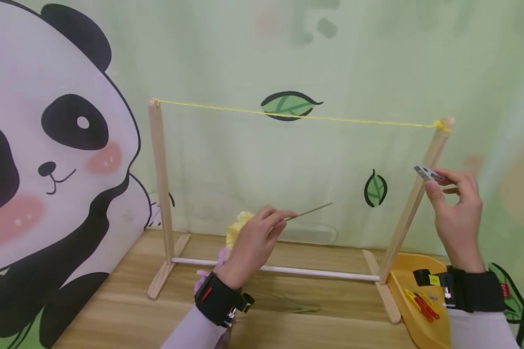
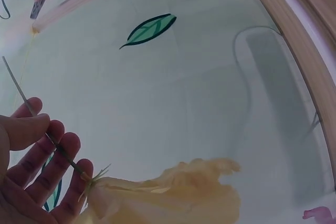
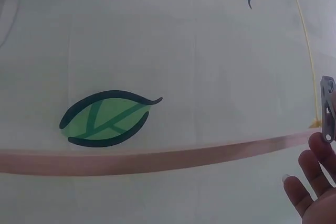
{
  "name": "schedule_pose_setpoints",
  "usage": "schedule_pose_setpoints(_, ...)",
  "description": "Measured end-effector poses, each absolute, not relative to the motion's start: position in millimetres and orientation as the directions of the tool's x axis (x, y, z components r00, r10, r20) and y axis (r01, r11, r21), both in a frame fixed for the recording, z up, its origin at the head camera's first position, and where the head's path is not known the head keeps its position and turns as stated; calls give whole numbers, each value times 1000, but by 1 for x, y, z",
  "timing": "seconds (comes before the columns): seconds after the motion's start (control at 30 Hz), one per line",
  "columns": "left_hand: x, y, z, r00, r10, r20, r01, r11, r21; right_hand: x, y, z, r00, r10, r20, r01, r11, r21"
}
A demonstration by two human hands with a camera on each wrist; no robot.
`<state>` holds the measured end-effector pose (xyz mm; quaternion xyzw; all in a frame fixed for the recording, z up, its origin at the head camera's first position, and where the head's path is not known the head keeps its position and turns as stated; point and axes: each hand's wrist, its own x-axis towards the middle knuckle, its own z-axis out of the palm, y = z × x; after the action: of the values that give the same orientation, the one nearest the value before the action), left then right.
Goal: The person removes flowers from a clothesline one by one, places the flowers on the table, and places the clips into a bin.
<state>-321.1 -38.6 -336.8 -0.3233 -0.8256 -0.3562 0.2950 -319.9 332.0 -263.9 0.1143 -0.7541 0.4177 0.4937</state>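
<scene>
My left hand (image 1: pixel 256 242) pinches the thin green stem (image 1: pixel 314 210) of a yellow flower (image 1: pixel 236 230). The stem's bare end points up to the right, while the ruffled petals (image 2: pixel 173 192) hang at the little-finger side in the left wrist view. Between thumb and fingers, my right hand (image 1: pixel 460 213) grips a grey clothes peg (image 1: pixel 429 173), held in front of the right post. Above both hands a yellow string (image 1: pixel 353 120) runs between the tops of two wooden posts, tied in a knot (image 1: pixel 441 125) on the right one.
The left post (image 1: pixel 160 179) and right post (image 1: pixel 408 213) stand on wooden feet, joined low by a white rod (image 1: pixel 319 272). A yellow tray (image 1: pixel 408 264) at the right holds several red and yellow pegs (image 1: pixel 425 306). Purple flowers (image 1: pixel 201 280) and green stems (image 1: pixel 299 305) lie on the table.
</scene>
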Motion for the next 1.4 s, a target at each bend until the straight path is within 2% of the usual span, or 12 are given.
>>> schedule_pose_setpoints(0.2, -314, -44, -349, -608, 335, 719, 738, 572, 358, -313, 345, -289, -493, 278, 825, -570, 613, -547)
schedule_pose_setpoints(0.47, -302, -47, -359, -589, 369, 719, 720, 644, 258, -301, 357, -318, -524, 384, 760, -478, 606, -635)
schedule_pose_setpoints(0.8, -300, -48, -368, -610, 378, 696, 694, 678, 240, -299, 370, -342, -539, 397, 743, -441, 619, -650)
schedule_pose_setpoints(1.1, -293, -53, -361, -654, 407, 638, 663, 715, 223, -299, 384, -354, -558, 398, 728, -390, 648, -654)
schedule_pose_setpoints(1.23, -289, -55, -355, -660, 436, 612, 643, 749, 160, -302, 390, -349, -599, 375, 708, -350, 672, -652)
schedule_pose_setpoints(1.4, -284, -58, -354, -696, 467, 545, 591, 804, 67, -300, 405, -349, -706, 316, 633, -234, 740, -630)
